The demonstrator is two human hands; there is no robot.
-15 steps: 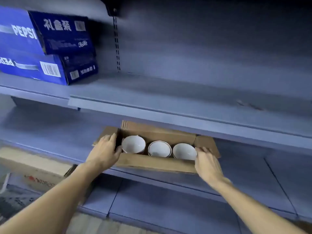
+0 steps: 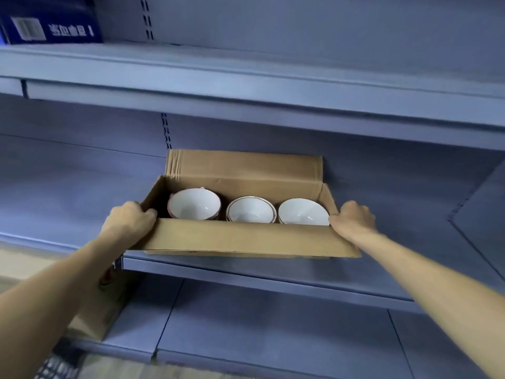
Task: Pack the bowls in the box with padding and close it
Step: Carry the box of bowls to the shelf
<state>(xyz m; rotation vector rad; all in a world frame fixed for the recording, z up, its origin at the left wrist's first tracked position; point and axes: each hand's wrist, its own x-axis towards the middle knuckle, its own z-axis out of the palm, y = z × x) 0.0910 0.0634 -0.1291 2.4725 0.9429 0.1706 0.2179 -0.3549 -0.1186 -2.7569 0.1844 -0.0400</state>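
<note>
Blue-grey metal shelving fills my view, and the box point(image 2: 240, 237) sits on the middle shelf point(image 2: 273, 272), at its front edge, with the near flap hanging out past that edge.

My left fingers point(image 2: 149, 214) are curled over the box's left end wall, thumb side at the near corner, so the left hand point(image 2: 128, 221) grips the cardboard there. My right fingers point(image 2: 334, 218) curl over the right end wall at its near corner, and the right hand point(image 2: 354, 218) grips that side the same way. Both forearms reach in from the lower corners of the view.

Between the hands, three white bowls point(image 2: 250, 210) stand in a row inside the box, mouths tipped toward me. The left one point(image 2: 194, 205) looks slightly larger and leans on the left wall side; the middle one has a thin dark rim line and seems to be a nested stack, though I cannot tell how many. The right one point(image 2: 303, 213) touches the right wall near my fingers. No padding shows around them.

Behind them the rear flap point(image 2: 246, 165) stands upright against the back panel.

Outward, a blue carton point(image 2: 52, 20) rests on the upper shelf at its left end, and a brown carton point(image 2: 101, 310) sits low on the left.
</note>
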